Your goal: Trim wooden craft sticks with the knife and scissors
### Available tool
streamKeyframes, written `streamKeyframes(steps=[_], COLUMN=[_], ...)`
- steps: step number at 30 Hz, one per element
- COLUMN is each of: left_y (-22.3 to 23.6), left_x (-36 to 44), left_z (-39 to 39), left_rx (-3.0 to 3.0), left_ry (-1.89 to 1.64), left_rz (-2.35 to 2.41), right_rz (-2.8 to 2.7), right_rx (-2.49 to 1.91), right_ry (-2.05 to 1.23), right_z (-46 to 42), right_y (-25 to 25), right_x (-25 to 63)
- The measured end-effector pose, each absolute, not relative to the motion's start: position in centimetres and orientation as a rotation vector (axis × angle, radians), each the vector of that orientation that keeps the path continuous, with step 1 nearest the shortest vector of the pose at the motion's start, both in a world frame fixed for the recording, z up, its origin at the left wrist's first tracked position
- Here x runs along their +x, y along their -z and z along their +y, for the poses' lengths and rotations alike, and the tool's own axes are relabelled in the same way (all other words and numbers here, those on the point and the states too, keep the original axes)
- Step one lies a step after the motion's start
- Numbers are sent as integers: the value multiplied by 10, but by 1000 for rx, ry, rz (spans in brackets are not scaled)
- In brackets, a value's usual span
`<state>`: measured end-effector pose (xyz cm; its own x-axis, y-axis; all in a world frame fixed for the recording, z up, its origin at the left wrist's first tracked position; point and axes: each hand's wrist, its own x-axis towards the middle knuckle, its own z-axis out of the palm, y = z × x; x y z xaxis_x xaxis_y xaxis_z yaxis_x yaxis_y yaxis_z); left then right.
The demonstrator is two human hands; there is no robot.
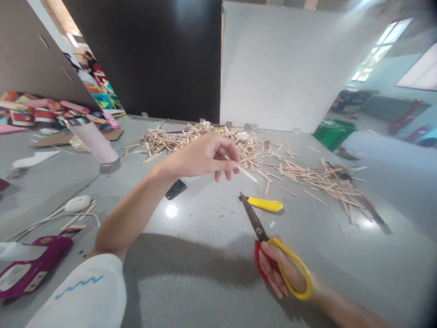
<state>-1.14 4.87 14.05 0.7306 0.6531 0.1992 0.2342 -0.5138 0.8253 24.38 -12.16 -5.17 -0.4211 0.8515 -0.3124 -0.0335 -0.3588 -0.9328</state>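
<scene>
My left hand [218, 157] is raised over the middle of the table, thumb and fingers pinched on a thin wooden stick [248, 174] that points down to the right. In my right hand [278, 269] is a pair of scissors [256, 223] with one red and one yellow handle. Its dark blades look closed and point up and to the left. Just past the blade tips lies a yellow utility knife [265, 203]. A large heap of loose wooden sticks [164, 141] spreads behind my left hand and off to the right.
A dark phone [175, 189] lies partly behind my left forearm. To the left are a pale tumbler [94, 139], a white mouse [78, 203] and a magenta device [51, 255] with a cable. Black and white panels [273, 64] close off the back. A green bin [334, 133] stands beyond the right edge.
</scene>
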Motion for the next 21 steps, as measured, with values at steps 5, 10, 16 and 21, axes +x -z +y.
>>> streamKeyframes(steps=[5, 10, 16, 21], left_y=[-139, -136, -136, -136], left_x=[-13, -13, -13, -14], left_z=[50, 51, 53, 53], left_rx=[2119, 2069, 2085, 2117], left_ry=[-583, -599, -633, -656], left_rz=[649, 679, 683, 689], right_rz=[-1222, -1238, -1251, -1269], right_rx=[-1141, -1150, -1170, -1153], right_ry=[-1832, -1830, -1819, -1806], right_z=[-122, -120, -120, -120], right_y=[51, 48, 49, 47], right_x=[243, 242, 244, 243])
